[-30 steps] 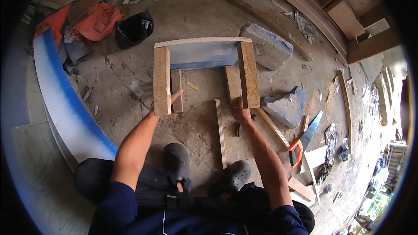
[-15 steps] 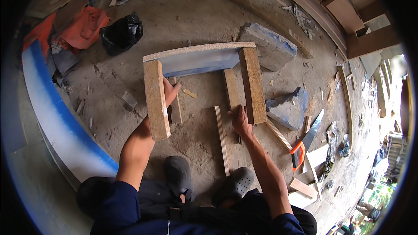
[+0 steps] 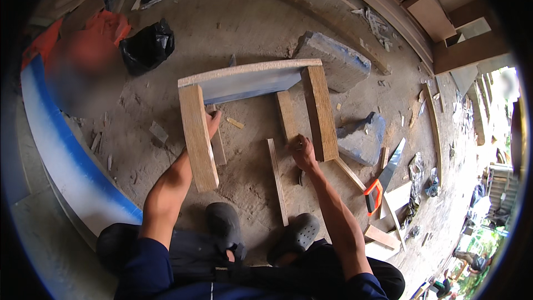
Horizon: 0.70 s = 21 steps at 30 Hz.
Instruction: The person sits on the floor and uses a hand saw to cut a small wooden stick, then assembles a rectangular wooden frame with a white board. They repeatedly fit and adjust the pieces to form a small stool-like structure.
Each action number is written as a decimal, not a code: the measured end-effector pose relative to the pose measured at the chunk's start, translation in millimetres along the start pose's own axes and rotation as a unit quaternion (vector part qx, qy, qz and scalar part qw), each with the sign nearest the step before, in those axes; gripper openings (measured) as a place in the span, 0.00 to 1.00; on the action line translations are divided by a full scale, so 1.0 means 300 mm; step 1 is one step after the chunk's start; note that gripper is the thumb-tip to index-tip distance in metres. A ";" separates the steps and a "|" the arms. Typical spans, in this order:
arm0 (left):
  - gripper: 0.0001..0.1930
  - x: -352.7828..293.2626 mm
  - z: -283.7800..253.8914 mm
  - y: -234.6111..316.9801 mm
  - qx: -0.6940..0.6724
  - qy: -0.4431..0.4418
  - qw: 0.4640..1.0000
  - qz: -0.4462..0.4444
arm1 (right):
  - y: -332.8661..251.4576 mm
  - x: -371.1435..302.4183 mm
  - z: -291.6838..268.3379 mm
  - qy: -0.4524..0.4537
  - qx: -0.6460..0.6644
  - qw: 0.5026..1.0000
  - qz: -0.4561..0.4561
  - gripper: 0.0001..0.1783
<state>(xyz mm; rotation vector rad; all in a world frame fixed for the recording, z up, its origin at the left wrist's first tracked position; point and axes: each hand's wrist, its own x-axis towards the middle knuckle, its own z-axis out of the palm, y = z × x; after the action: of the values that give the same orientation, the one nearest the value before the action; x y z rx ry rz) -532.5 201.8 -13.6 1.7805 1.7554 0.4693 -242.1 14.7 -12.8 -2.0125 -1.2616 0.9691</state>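
Note:
A U-shaped wooden frame (image 3: 250,72) is in front of me, with a curved board across its far side and two thick wooden bars pointing back at me. My left hand (image 3: 213,123) passes under the left bar (image 3: 197,139) and is closed around its inner side, partly hidden by it. Just inside the right bar (image 3: 319,114), my right hand (image 3: 302,153) is closed, fingers curled, beside a shorter wooden piece (image 3: 287,114). What it holds, if anything, cannot be made out. A thin plywood strip (image 3: 277,180) lies between my arms.
A handsaw (image 3: 383,180) with an orange-and-black handle lies at right, among wood offcuts. Two concrete blocks (image 3: 333,61) (image 3: 363,139) are beyond and beside the frame. A blue-and-white curved panel (image 3: 66,150) stands at left, a black plastic bag (image 3: 147,47) farther off.
The near end of the frame's left bar has dipped slightly toward me. My right hand has shifted a little and its fingers have curled more. My left hand stays at the left bar.

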 end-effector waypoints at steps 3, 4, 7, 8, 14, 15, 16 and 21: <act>0.38 0.033 0.050 -0.171 0.109 0.263 0.940 0.187 | -0.057 0.013 0.022 0.011 0.139 0.990 0.011 0.29; 0.36 0.027 0.049 -0.115 0.007 0.250 0.933 0.258 | 0.037 -0.001 0.003 -0.019 0.218 0.975 0.027 0.26; 0.21 0.018 0.032 -0.060 0.253 0.310 0.855 0.330 | 0.114 -0.015 -0.049 -0.036 0.334 0.941 0.022 0.26; 0.19 0.012 -0.003 -0.082 0.507 0.277 0.761 0.296 | 0.101 0.011 -0.053 -0.038 0.349 0.936 0.013 0.26; 0.18 0.014 -0.016 0.006 0.025 0.220 0.887 0.404 | 0.069 0.176 -0.196 0.006 0.333 0.940 -0.072 0.26; 0.19 0.024 -0.018 0.035 -0.066 0.234 0.858 0.452 | 0.075 0.212 -0.202 0.015 0.286 0.953 -0.101 0.26; 0.19 0.031 0.004 0.078 -0.164 0.241 0.818 0.495 | 0.109 0.238 -0.226 0.038 0.165 0.973 -0.157 0.30; 0.31 0.099 -0.275 -0.064 -0.101 -0.033 0.904 0.415 | -0.126 0.167 -0.198 -0.072 0.388 0.918 0.022 0.38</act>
<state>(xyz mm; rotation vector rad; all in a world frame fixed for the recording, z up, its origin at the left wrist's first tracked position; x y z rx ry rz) -597.0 243.7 32.9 2.2881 0.7780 0.8724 -198.4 70.3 36.6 -1.3600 -0.7125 1.3868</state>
